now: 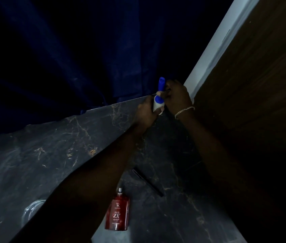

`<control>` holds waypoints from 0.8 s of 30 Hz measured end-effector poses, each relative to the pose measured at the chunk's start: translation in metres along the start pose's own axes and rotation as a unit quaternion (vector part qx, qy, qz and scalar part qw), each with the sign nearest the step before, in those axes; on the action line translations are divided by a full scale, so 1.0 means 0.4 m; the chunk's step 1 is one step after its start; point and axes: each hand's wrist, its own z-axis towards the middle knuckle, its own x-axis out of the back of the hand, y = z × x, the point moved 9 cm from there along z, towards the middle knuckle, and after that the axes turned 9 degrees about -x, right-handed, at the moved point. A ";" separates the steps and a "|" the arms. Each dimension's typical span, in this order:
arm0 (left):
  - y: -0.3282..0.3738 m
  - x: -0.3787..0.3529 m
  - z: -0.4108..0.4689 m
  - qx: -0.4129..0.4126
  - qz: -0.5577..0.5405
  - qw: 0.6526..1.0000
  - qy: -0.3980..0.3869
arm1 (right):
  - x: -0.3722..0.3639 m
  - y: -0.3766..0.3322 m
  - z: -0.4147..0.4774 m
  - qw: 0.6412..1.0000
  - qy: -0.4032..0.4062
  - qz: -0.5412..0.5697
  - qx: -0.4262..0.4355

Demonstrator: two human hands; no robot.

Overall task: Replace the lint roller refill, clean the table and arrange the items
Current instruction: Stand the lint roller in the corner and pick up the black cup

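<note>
Two hands meet at the far edge of the dark marbled surface [54,155]. The left hand [145,112] wraps its fingers round the white roll of the lint roller [158,103], and the right hand [177,95] curls its fingers on the blue handle. The refill swap looks under way, not finished; cleaning and arranging seem still to do. Nearer lie a red bottle [118,212] labelled "RED ZX", a black comb [147,181] and, at near left, a glass [31,210].

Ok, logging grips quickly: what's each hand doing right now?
Left hand: gripping the lint roller at its white roll.
Right hand: curled round the same roller's blue handle.
</note>
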 end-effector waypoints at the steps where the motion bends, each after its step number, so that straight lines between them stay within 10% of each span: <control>1: -0.002 0.000 -0.003 0.006 0.007 1.000 -0.010 | -0.003 0.005 -0.003 1.000 -0.007 -0.001 -0.006; 24: 0.101 0.283 -0.491 -0.060 0.328 0.942 -0.021 | 0.004 -0.026 -0.386 0.993 0.022 -0.110 0.039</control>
